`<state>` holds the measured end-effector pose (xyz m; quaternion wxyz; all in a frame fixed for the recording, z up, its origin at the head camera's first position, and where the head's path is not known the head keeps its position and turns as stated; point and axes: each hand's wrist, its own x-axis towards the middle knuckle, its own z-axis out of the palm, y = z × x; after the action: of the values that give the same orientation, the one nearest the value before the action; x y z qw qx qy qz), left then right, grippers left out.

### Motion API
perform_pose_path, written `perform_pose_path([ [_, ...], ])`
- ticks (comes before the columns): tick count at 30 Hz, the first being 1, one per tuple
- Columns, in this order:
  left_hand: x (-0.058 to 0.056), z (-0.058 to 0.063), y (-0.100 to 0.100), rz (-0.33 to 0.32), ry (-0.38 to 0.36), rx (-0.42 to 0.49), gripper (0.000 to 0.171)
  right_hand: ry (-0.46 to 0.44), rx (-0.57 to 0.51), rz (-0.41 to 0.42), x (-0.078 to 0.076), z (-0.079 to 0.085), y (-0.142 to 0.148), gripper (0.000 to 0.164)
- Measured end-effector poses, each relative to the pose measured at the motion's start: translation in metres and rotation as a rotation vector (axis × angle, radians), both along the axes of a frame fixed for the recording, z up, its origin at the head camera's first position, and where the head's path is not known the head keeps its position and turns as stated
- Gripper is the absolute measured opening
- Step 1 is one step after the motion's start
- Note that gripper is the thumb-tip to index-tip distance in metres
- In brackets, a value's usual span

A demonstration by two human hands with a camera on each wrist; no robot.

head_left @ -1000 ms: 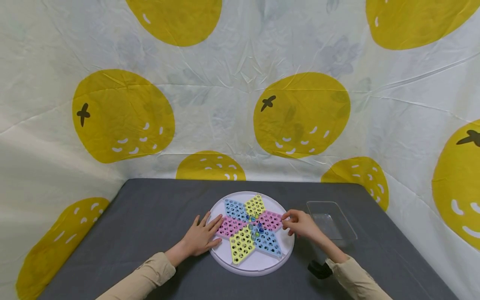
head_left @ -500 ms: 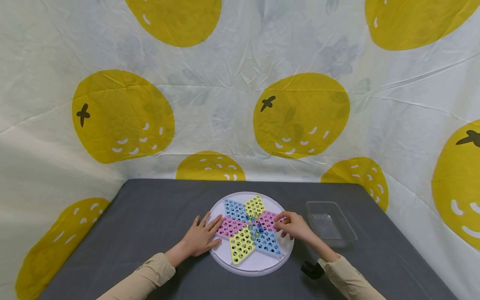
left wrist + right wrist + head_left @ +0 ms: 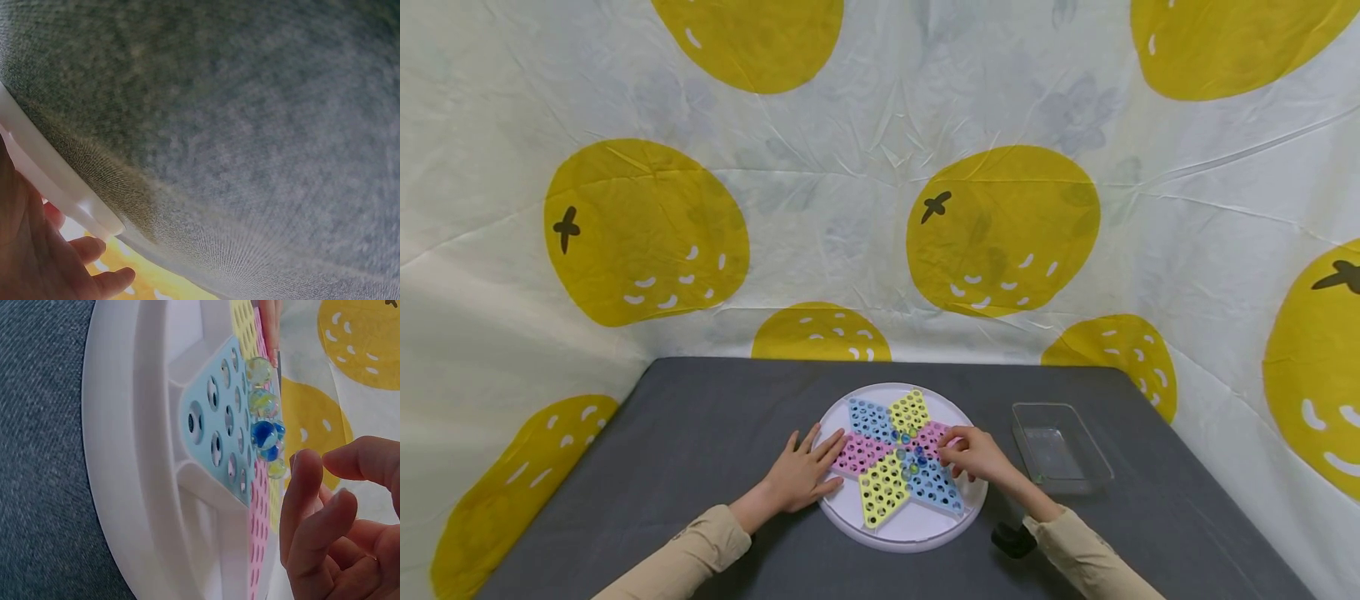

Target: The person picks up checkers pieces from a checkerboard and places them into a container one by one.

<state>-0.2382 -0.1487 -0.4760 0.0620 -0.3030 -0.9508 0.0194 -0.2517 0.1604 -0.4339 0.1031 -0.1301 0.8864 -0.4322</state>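
Marbles (image 3: 265, 433) cluster mid Chinese checkers board (image 3: 919, 523); left hand (image 3: 801, 475) spread over rim (image 3: 62, 178), I'd guess steadying; right hand (image 3: 976, 455) narrow, seemingly empty.

There are one bare left hand (image 3: 793, 473), one bare right hand (image 3: 976, 456), two beige fabric sleeves (image 3: 685, 554), and one round white plastic board (image 3: 917, 525) with two pale-blue perforated sections (image 3: 871, 419), two yellow perforated sections (image 3: 882, 494) and two pink perforated sections (image 3: 862, 454). At least six small glass marbles (image 3: 264, 433) can be counted; overlap hides their exact number. One clear rectangular plastic container (image 3: 1063, 450), one dark-grey table (image 3: 737, 425), one small black object (image 3: 1013, 540), and eight printed yellow round fruits (image 3: 1003, 275) on white cloth (image 3: 827, 217) complete the count.
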Motion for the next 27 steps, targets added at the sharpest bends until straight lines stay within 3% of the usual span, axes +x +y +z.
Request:
perform_pose_path([
  [27, 0.001, 0.001, 0.000, 0.009, -0.005, -0.026, 0.062, 0.010, -0.024, 0.039, -0.003, -0.016, -0.017, 0.014],
])
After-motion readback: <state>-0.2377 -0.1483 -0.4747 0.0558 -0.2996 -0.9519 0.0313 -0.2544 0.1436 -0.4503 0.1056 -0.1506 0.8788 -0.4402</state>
